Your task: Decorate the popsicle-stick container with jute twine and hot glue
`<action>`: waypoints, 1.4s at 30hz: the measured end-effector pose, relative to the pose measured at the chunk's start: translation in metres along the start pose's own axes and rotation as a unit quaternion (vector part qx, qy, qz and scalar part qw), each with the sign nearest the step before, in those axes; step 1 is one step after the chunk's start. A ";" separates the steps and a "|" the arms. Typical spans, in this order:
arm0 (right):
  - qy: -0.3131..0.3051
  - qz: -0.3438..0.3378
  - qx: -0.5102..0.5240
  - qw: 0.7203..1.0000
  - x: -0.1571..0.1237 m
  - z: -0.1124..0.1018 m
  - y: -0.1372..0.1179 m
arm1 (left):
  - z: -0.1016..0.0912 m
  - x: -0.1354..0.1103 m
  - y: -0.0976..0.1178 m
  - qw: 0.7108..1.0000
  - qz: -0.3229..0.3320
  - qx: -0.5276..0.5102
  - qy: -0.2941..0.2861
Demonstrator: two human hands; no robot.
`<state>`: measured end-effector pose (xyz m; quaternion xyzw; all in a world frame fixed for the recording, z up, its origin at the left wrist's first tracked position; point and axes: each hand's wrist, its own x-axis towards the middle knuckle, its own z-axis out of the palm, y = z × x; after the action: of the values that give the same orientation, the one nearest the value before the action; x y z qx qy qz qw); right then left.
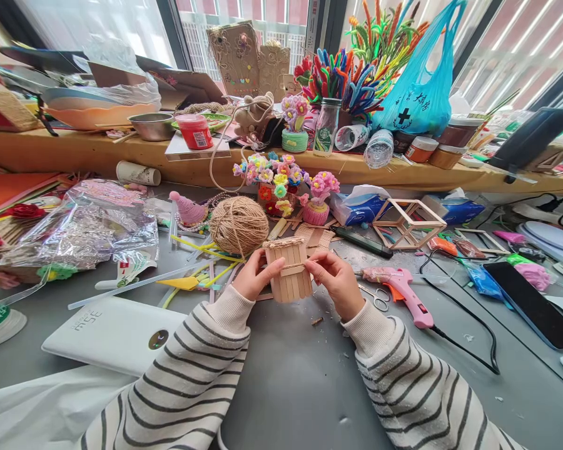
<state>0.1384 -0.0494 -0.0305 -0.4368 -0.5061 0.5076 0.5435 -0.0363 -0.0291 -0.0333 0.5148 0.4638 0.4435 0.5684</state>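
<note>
A small cup made of wooden craft sticks (291, 286) is held up over the grey table. Twine runs along its top edge, and a thin pale band crosses its middle. My left hand (257, 275) grips the cup's left side, thumb on the front. On the right side, the thumb and fingertips of my right hand (336, 279) are pinched together at the end of the band. Whether they hold the band or the cup's edge is hard to make out. Just behind the cup sits a ball of jute twine (239, 226).
Right of my hands lie small scissors (379, 299) and a pink glue gun (406, 290) with a black cord. A white box (107, 334) is at left, a phone (535, 304) at far right. Crocheted flowers (279, 178) and a stick frame (410, 223) stand behind, below a crowded ledge (187, 159).
</note>
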 end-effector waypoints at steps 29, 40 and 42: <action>-0.011 -0.060 -0.057 0.997 0.002 -0.006 -0.004 | 0.005 -0.005 0.003 1.000 0.009 0.026 0.008; -0.010 -0.066 -0.064 0.996 0.001 -0.004 -0.006 | 0.006 -0.006 0.005 1.000 0.003 0.011 0.000; -0.010 -0.068 -0.070 0.995 0.001 -0.005 -0.007 | 0.006 -0.007 0.006 1.000 -0.001 0.004 0.002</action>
<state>0.1436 -0.0486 -0.0241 -0.4330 -0.5742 0.4370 0.5402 -0.0314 -0.0362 -0.0271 0.5153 0.4673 0.4425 0.5659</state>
